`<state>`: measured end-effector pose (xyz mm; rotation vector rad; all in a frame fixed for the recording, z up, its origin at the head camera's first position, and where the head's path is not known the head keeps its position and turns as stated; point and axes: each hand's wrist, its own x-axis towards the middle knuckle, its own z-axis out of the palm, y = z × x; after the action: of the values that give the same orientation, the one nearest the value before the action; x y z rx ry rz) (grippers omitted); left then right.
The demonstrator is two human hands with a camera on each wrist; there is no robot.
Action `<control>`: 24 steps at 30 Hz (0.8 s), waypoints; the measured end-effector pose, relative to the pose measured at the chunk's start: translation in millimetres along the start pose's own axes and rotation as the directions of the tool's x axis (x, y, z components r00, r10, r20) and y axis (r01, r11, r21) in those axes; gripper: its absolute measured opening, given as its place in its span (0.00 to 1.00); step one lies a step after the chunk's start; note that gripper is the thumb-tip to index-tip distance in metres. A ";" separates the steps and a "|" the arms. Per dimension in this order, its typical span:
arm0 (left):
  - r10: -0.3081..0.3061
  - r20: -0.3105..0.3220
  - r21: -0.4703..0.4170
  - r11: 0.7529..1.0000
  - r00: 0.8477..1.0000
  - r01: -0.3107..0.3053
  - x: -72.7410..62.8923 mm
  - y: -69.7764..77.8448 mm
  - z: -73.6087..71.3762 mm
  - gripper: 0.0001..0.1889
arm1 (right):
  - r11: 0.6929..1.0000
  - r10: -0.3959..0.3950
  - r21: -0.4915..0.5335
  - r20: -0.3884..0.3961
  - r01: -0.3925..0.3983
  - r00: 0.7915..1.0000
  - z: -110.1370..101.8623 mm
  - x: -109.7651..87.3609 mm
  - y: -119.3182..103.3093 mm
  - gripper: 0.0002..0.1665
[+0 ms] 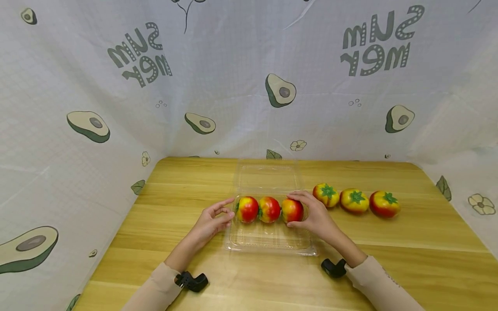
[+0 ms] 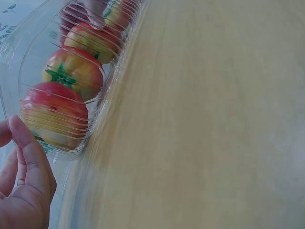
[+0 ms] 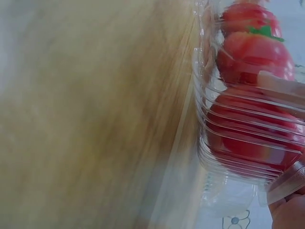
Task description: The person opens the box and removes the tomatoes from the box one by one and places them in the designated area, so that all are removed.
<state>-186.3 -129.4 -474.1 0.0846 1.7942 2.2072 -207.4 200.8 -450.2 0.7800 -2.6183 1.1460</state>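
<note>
A clear plastic clamshell box (image 1: 272,248) lies with its lid (image 1: 268,177) folded back. Along the far side of its base sit three red-and-yellow tomato-like fruits, a left one (image 1: 247,209), a middle one (image 1: 269,210) and a right one (image 1: 292,211). My left hand (image 1: 210,222) pinches the box's left rim between thumb and fingertips, beside the left fruit. With thumb and fingers spread around it, my right hand (image 1: 315,216) holds the right fruit inside the box. Through the ribbed wall, the left wrist view shows the nearest fruit (image 2: 55,114) by my fingertips.
Three more such fruits stand in a row to the right of the box, a left one (image 1: 326,195), a middle one (image 1: 354,201) and a right one (image 1: 384,204), green tops showing. The wooden table (image 1: 186,181) meets a printed white cloth (image 1: 233,86) behind.
</note>
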 end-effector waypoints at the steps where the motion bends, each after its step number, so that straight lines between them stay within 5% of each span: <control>1: 0.000 -0.001 0.000 1.000 1.000 0.000 0.1 0.0 0.0 0.29 | 1.000 0.002 -0.002 0.004 -0.002 1.000 -0.2 0.1 -0.2 0.44; 24: -0.002 0.001 -0.003 1.000 1.000 0.002 -1.2 2.5 1.1 0.30 | 0.998 -0.050 -0.024 -0.041 0.049 0.998 -3.4 -3.0 1.1 0.44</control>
<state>-185.4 -129.1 -471.3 0.0833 1.7899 2.2074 -205.6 205.0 -449.6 0.8030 -2.5584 1.1051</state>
